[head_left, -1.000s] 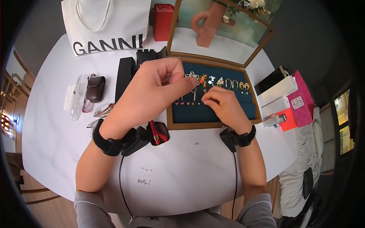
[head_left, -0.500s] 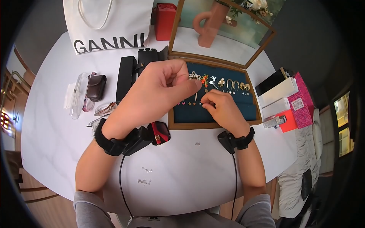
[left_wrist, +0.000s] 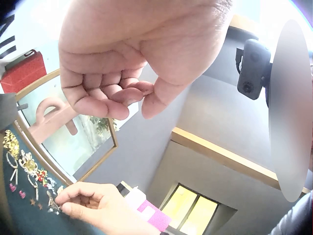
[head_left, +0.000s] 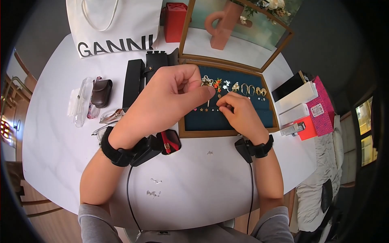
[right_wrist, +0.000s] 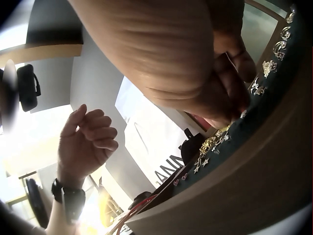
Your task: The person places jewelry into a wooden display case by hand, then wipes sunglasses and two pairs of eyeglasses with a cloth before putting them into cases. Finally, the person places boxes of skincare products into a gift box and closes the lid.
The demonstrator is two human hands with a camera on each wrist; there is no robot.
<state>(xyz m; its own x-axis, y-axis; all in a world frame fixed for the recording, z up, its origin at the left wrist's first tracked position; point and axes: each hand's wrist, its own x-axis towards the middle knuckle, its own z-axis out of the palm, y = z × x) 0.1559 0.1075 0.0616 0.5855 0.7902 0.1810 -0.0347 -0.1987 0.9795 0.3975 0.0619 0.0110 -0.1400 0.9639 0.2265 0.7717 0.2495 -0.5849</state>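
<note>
My left hand [head_left: 172, 91] hovers before the jewelry case [head_left: 210, 134], fingers curled and thumb against the index finger. No object shows between its fingertips in the left wrist view. Lower and to the right, my right hand [head_left: 241, 111] reaches down to the dark teal pad [head_left: 219, 121] with thumb and index finger pinched. In the right wrist view a small silvery stud earring [right_wrist: 243, 114] shows right at its fingertips, which partly hide it. Star earrings [head_left: 204, 109] and tiny studs sit in the row beside these fingers. Orange flower earrings [head_left: 218, 84] and gold hoops [head_left: 248, 89] line the upper row.
The case's glass lid [head_left: 235, 36] stands raised. Left are a white paper bag [head_left: 115, 32], a black case [head_left: 133, 81], a brown pouch [head_left: 102, 93] and eyeglasses. Boxes [head_left: 298, 97] stand right. Small clear bits [head_left: 154, 193] lie in front, near red-and-black sunglasses [head_left: 171, 141].
The left hand has shifted slightly right since the first frame and then holds still. My right hand has moved slightly right along the row, uncovering a second tiny stud by its fingertips.
</note>
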